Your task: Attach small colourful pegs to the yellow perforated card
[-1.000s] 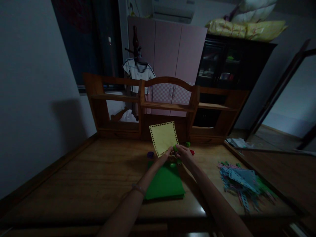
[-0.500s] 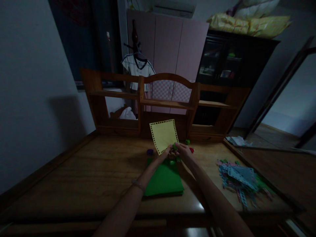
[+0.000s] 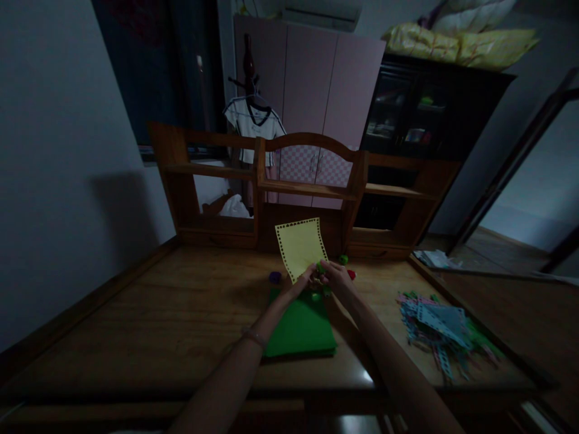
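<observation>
The lower corner of a yellow perforated plate (image 3: 301,248) is pinched by the left hand (image 3: 302,283) and held upright above the green plate (image 3: 301,325). A small green part, possibly a fastener, is gripped at that corner by the right hand (image 3: 337,278). Joining appears unfinished; loose strips (image 3: 441,334) lie well apart on the desk (image 3: 136,313)

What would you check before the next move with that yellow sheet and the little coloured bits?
1. Yellow sheet held up off the table: ok, the left hand pinches its lower edge.
2. Right hand at the same corner, by small green pieces: ok.
3. Whether a piece is already fixed to the sheet: cannot tell, too dark and small.
4. Green sheet lying flat under the hands: ok.
5. Spare parts in view: ok, a purple piece to the left and a pile of strips to the right.
</observation>
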`<state>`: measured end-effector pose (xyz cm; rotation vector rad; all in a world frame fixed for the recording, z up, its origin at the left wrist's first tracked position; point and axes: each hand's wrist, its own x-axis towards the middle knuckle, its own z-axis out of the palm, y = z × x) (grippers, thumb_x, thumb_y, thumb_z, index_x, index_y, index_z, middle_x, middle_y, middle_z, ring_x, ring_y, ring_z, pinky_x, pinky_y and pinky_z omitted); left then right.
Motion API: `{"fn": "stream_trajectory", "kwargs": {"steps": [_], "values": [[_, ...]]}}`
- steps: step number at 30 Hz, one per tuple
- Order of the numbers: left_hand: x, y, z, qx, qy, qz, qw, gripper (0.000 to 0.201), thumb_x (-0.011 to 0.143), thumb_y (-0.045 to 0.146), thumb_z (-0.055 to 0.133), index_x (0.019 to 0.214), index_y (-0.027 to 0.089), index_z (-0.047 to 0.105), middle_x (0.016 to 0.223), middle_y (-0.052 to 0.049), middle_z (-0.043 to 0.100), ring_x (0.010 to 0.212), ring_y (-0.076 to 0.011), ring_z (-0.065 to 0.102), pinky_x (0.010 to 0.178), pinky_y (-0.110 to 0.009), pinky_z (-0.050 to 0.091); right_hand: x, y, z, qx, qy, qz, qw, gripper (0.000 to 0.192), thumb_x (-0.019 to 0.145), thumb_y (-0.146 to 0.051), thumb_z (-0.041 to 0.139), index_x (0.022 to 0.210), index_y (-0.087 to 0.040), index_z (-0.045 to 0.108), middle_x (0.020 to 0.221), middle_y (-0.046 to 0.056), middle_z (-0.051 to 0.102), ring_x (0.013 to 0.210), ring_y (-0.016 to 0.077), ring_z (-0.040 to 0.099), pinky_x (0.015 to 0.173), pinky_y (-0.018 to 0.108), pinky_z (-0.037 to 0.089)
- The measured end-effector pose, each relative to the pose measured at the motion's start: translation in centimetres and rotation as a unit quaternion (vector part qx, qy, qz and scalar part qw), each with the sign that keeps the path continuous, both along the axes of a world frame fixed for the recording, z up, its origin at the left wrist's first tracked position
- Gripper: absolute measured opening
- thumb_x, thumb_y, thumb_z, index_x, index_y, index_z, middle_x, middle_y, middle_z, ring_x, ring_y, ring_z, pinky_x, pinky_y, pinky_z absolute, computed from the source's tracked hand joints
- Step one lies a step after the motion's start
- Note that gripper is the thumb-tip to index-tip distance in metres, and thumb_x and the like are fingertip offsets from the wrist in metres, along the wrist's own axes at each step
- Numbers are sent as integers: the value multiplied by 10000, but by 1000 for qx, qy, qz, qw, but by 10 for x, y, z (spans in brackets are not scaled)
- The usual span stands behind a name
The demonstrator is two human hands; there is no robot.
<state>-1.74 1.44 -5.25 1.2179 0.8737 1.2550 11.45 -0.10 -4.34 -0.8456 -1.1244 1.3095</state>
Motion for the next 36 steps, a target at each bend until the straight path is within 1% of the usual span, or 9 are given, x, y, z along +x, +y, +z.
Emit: {"fn": "stream_trajectory", "kwargs": {"steps": [3, 6, 11, 17, 22, 25, 29, 32, 36], "values": [[-2, 2, -3, 0, 15, 1, 1000, 448, 702, 500, 616, 960, 135, 652, 998, -99, 671, 1090, -246, 545, 1044, -364, 328, -1, -2, 2, -6, -9, -9, 1000, 274, 674, -439, 691, 711, -182, 605, 666, 3, 590, 537, 108, 489, 492, 238, 351], [-5, 0, -2, 16, 21, 9, 1000, 486, 694, 499, 629, 1006, 128, 636, 1030, -103, 660, 1112, -250, 531, 1054, -381, 312, -1, -2, 3, -8, -15, -15, 1000, 297, 655, -457, 698, 700, -179, 606, 648, 2, 587, 514, 104, 476, 478, 239, 334], [-7, -7, 6, 13, 12, 5, 1000, 492, 702, 485, 637, 1016, 107, 636, 1105, -131, 626, 1121, -254, 524, 1058, -383, 312, 0, 0, 0, -3, -35, -24, 999, 306, 675, -467, 679, 713, -169, 617, 637, 8, 579, 501, 102, 466, 474, 239, 327], [-8, -11, 12, 9, -1, 5, 1000, 444, 716, 425, 643, 1061, 146, 631, 1130, -89, 621, 1118, -233, 528, 1060, -355, 322, 1, 1, -1, 14, -30, -2, 999, 284, 719, -444, 649, 700, -163, 615, 576, -12, 523, 466, 83, 412, 453, 231, 291], [-8, -7, 9, 13, 11, -13, 1000, 475, 712, 444, 636, 1054, 114, 626, 1131, -112, 618, 1108, -249, 534, 1054, -380, 325, -1, -2, 2, 16, -35, -14, 999, 298, 686, -464, 666, 664, -173, 603, 585, -11, 543, 468, 90, 427, 459, 239, 298], [-6, -7, 7, 14, 11, -2, 1000, 470, 710, 434, 645, 1054, 116, 623, 1146, -116, 609, 1105, -243, 537, 1059, -366, 319, -2, -2, 2, 19, -49, -35, 998, 307, 688, -476, 658, 658, -175, 602, 581, -8, 552, 472, 97, 442, 464, 244, 310], [-3, -9, 8, 12, -3, -10, 1000, 453, 721, 430, 636, 1059, 129, 619, 1139, -103, 615, 1107, -242, 536, 1050, -359, 332, -2, -2, 1, 12, -39, -53, 998, 293, 688, -451, 667, 621, -182, 574, 539, -22, 508, 456, 90, 419, 451, 237, 306], [-3, -11, 9, 18, -6, -1, 1000, 461, 714, 430, 643, 1069, 138, 616, 1144, -99, 612, 1124, -244, 524, 1050, -360, 330, -3, -1, 1, 7, -22, -71, 997, 291, 667, -431, 691, 595, -185, 551, 524, -32, 475, 448, 85, 404, 434, 228, 294], [-2, -9, 6, 19, -2, -3, 1000, 455, 724, 453, 621, 1067, 155, 625, 1098, -90, 636, 1105, -244, 538, 1039, -367, 340, -3, 1, 0, -2, -15, -76, 997, 294, 647, -430, 709, 614, -178, 562, 517, -34, 468, 426, 71, 375, 410, 222, 270]]}}
